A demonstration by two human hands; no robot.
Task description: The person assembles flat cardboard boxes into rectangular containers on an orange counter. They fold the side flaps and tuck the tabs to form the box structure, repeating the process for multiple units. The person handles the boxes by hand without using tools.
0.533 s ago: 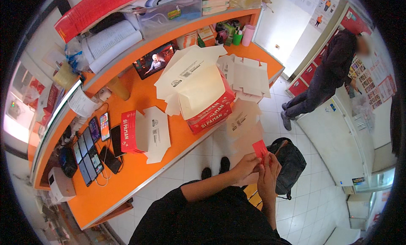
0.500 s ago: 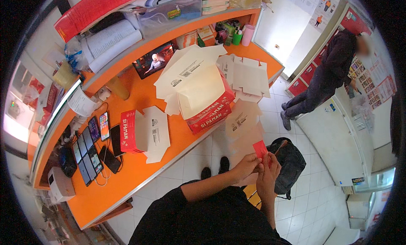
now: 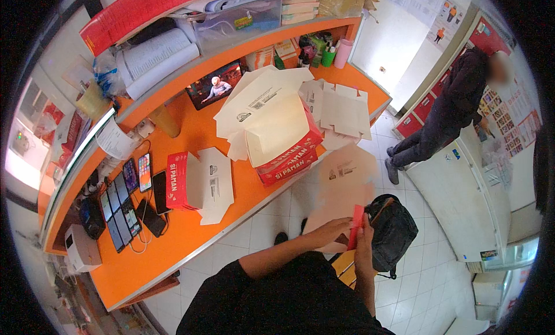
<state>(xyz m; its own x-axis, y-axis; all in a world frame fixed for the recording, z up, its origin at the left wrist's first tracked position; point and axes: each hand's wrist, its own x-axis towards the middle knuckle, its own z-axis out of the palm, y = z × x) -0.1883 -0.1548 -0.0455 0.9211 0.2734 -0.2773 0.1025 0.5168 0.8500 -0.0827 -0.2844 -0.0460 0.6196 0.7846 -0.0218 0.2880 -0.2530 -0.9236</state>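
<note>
Both hands grip a flat cardboard box blank (image 3: 341,181), pale on the side facing up and blurred by motion. My left hand (image 3: 330,229) grips its near edge. My right hand (image 3: 364,238) pinches a red flap (image 3: 356,225) of the same blank. Both hands are over the tiled floor, just off the front edge of the orange counter (image 3: 191,236). On the counter a stack of red boxes (image 3: 292,155) carries several more pale blanks (image 3: 263,106).
A black bag (image 3: 394,231) sits right beside my right hand on a wooden stool. A red box with a pale blank (image 3: 199,181), several phones (image 3: 130,199) and a tablet (image 3: 215,85) lie on the counter. Another person (image 3: 445,112) leans on a white cabinet (image 3: 462,196).
The red flap and my hands have come slightly lower and nearer to me; the flap now looks narrower, edge-on. The counter items have not moved.
</note>
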